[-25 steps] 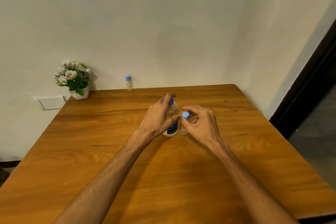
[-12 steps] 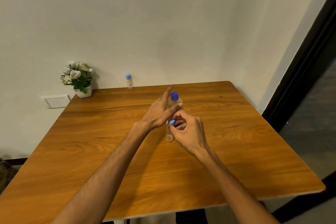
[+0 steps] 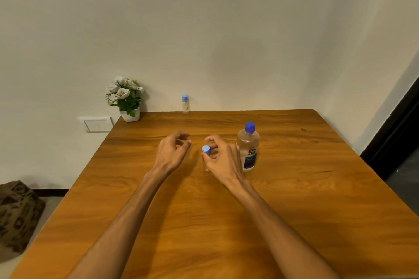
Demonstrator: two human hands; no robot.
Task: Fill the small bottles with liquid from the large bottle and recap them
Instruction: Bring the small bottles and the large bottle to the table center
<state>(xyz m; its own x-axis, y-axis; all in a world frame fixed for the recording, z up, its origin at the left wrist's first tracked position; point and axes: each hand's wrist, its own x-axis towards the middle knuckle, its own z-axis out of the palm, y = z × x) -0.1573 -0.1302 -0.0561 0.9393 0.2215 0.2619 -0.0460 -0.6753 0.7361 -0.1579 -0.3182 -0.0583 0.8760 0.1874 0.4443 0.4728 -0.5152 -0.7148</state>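
centrally, the wooden table (image 3: pixel 226 222) fills the lower view, its near edge cut off. the large bottle (image 3: pixel 248 147) stands upright and capped, just right of the right hand (image 3: pixel 221 158). that hand's fingers wrap a small bottle (image 3: pixel 205 149) with a blue cap; its clear body is mostly hidden behind the thumb. the left hand (image 3: pixel 172 154) hovers nearby, fingers loosely curled, gripping nothing. another small bottle (image 3: pixel 185 104) stands at the far edge, its label too small to read, beside a potted plant (image 3: pixel 125 97).
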